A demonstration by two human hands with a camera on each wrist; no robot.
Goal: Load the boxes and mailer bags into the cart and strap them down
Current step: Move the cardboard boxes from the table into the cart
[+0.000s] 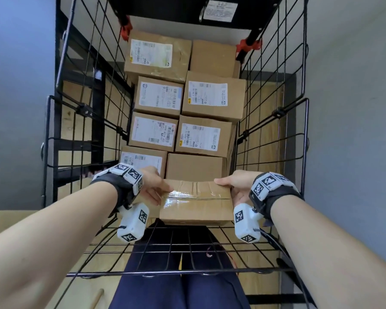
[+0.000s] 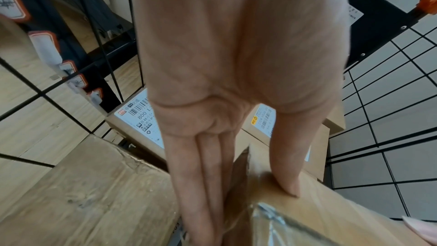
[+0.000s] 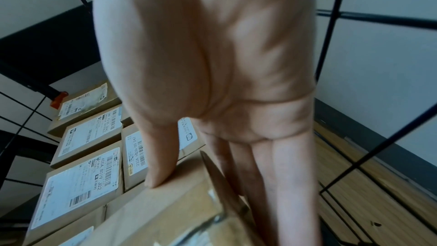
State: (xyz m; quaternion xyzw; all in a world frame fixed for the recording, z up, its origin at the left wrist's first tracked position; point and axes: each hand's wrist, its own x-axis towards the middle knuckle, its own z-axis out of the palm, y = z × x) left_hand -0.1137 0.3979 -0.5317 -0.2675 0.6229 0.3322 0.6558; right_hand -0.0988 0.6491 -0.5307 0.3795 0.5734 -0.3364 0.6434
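I hold a plain cardboard box (image 1: 196, 204) sealed with clear tape at the near end of the black wire cart (image 1: 274, 134). My left hand (image 1: 163, 195) grips its left end, thumb on top and fingers straight down the side (image 2: 201, 203). My right hand (image 1: 227, 190) grips the right end the same way, with its thumb (image 3: 160, 166) on the top face. Several labelled cardboard boxes (image 1: 158, 97) fill the cart beyond it in two rows. The held box (image 3: 165, 212) sits level with or just above those nearest it; I cannot tell whether it touches them.
A black panel (image 1: 187, 16) closes the cart's far end, with red clamps (image 1: 125, 30) at its corners. The cart's near wire panel (image 1: 176, 253) lies below my wrists, over dark trousers. A black shelf frame (image 1: 94, 90) stands left. Grey-blue walls flank the wooden floor.
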